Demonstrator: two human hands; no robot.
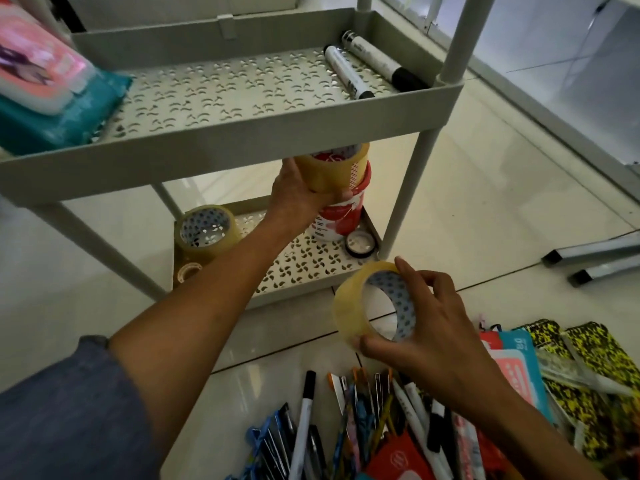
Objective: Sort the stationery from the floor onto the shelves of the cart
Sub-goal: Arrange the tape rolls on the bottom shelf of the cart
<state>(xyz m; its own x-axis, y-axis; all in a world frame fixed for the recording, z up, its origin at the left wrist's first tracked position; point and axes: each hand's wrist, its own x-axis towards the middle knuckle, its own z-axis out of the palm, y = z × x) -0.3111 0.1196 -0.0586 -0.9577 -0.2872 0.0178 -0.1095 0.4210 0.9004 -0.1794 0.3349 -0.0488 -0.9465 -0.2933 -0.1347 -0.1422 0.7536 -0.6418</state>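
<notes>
At six o'clock, loose pens and markers (363, 427) litter the tiled floor. The left hand (298, 199) grips a tan tape roll (332, 171) at twelve o'clock, above the cart's lower shelf (308, 261). The right hand (426, 327) pinches a clear tape roll (349, 306) rim-to-rim at three o'clock: light, stiff, probably slick.

metal bars (595, 259) lying on tiled floor (485, 188).

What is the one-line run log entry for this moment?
left hand: holds tape roll over red tub, lower shelf | right hand: holds clear tape roll above floor | pens: unsorted
</notes>
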